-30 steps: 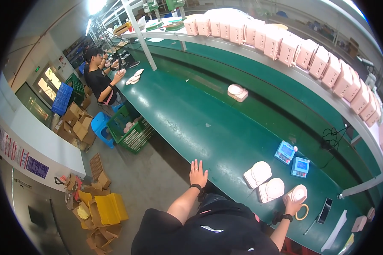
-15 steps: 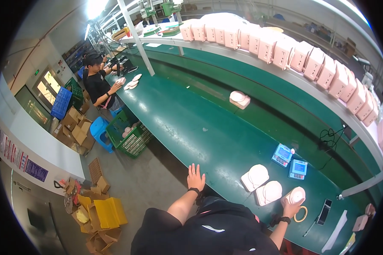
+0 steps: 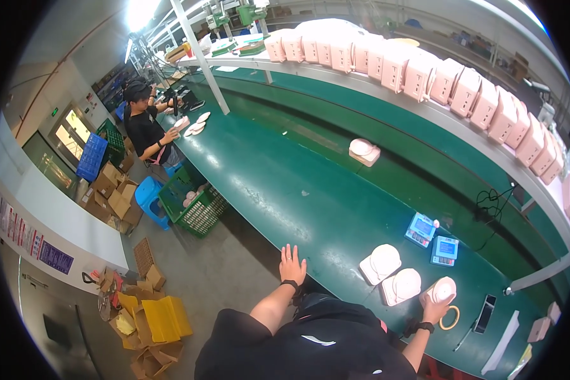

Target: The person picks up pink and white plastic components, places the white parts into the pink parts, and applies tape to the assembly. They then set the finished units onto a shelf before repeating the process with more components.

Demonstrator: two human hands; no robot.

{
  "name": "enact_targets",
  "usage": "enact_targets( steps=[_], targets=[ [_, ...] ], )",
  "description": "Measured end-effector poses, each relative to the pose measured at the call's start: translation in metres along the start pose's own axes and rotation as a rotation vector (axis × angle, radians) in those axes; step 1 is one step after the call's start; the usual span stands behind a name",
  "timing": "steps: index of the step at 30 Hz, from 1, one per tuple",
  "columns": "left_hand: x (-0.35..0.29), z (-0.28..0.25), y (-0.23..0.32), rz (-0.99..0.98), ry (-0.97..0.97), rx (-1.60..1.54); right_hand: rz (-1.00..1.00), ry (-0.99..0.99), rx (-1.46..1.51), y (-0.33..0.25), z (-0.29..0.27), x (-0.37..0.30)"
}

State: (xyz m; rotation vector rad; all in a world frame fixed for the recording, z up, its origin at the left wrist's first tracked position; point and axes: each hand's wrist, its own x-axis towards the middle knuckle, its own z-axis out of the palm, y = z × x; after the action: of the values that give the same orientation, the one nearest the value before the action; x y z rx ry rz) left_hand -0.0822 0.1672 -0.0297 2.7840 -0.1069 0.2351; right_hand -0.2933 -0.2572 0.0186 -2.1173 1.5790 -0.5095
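My left hand (image 3: 293, 263) lies flat on the near edge of the green table (image 3: 259, 196), fingers spread, holding nothing. At the right, my right hand (image 3: 434, 309) grips the near side of a pale pink device (image 3: 443, 290) with a round top on a squarish base. Its fingertips are partly hidden. Two similar pink devices, a nearer one (image 3: 401, 286) and a farther one (image 3: 380, 265), sit just left of it. A yellow ring (image 3: 449, 318) lies close by my right hand.
Two blue box-shaped devices with screens (image 3: 420, 228) stand behind the pink ones. Another pink device (image 3: 365, 152) sits on the green conveyor strip (image 3: 297, 137). Pink units line the shelf (image 3: 386, 82). A phone (image 3: 485, 314) lies right. A co-worker (image 3: 147, 126) handles pink parts far left.
The lone pink device on the strip has moved to the right and slightly nearer. My two hands have stayed almost in place.
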Motion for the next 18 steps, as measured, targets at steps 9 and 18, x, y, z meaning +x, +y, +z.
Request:
enact_targets(
  steps=[9, 18],
  targets=[
    [-0.0003, -0.0007, -0.0006, -0.011, 0.002, -0.004, -0.015, 0.008, 0.002, 0.0011, 0.0028, 0.0017],
    [0.0004, 0.0069, 0.0032, -0.003, 0.001, 0.002, -0.078, 0.06, 0.056, 0.0062, -0.0046, -0.0022]
  ],
)
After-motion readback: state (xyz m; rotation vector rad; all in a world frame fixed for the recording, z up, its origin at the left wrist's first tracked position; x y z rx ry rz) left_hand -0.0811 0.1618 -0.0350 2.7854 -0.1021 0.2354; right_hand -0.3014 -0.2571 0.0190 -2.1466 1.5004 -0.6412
